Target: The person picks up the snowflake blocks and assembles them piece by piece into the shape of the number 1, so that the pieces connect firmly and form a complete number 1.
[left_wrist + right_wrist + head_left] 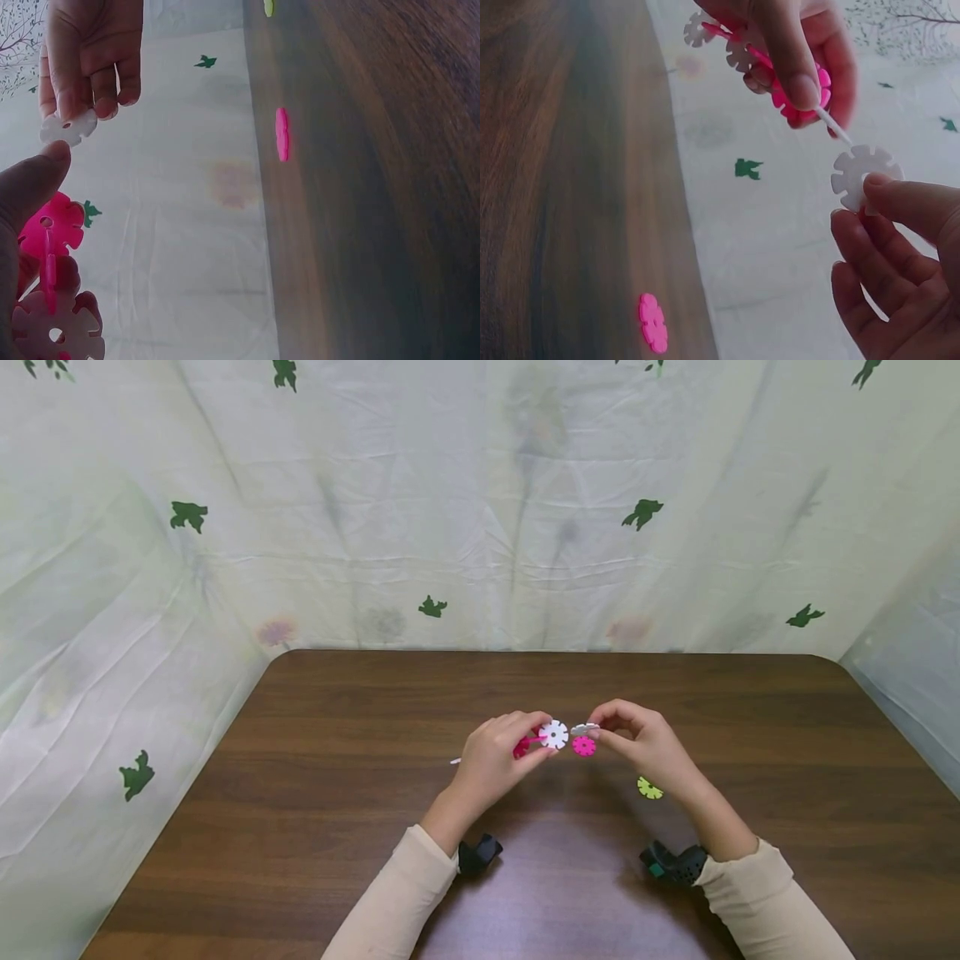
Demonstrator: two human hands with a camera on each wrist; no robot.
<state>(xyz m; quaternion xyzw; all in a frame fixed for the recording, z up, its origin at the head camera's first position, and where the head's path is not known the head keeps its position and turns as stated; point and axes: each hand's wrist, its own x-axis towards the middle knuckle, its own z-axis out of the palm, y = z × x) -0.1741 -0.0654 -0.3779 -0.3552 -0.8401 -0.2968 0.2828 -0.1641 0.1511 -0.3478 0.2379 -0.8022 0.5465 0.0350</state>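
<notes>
My left hand (pixel 491 752) grips a chain of notched snowflake discs, pink and white, slotted into one another. At the chain's right end, a white disc (pixel 554 734) faces the head camera. A pink disc (pixel 802 94) of the chain lies under the left thumb in the right wrist view. My right hand (pixel 652 747) pinches a separate-looking white disc (pixel 862 176) between thumb and fingertips, its rim right at the chain's end. The left fingers cover part of the chain.
A loose pink disc (pixel 584 746) lies flat on the brown wooden table (pixel 360 860), just beyond the hands. Near the right wrist lies a yellow-green disc (pixel 650 788). Behind the table hangs a pale curtain (pixel 480 527) with green leaf shapes.
</notes>
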